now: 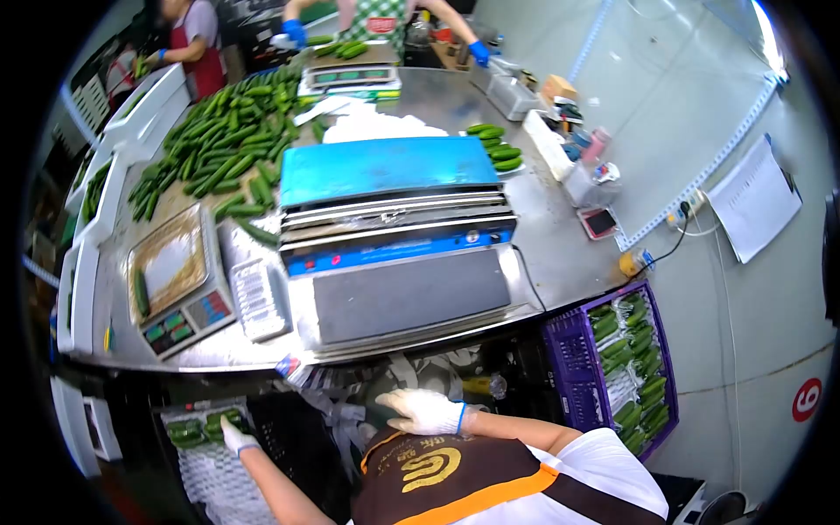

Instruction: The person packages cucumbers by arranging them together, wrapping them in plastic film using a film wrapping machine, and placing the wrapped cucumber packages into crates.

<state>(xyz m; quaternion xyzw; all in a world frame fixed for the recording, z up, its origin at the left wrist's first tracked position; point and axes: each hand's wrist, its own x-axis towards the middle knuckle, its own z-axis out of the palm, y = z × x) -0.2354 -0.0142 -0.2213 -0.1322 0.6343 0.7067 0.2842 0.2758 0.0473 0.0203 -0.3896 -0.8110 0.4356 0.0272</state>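
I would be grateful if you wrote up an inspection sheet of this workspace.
Surface: metal table, carrying a blue-topped machine and a scale.
Job's things: loose cucumbers heaped on the table's left; a cucumber pack at the left hand; more packs in the purple crate.
Clutter: phone near the right edge.
Hands: both gloved; left touching the pack, grip unclear; right hand open, in front of the apron.
Cables: black cable leading to the wall socket.
Surroundings: co-workers beyond the table; papers on the wall.
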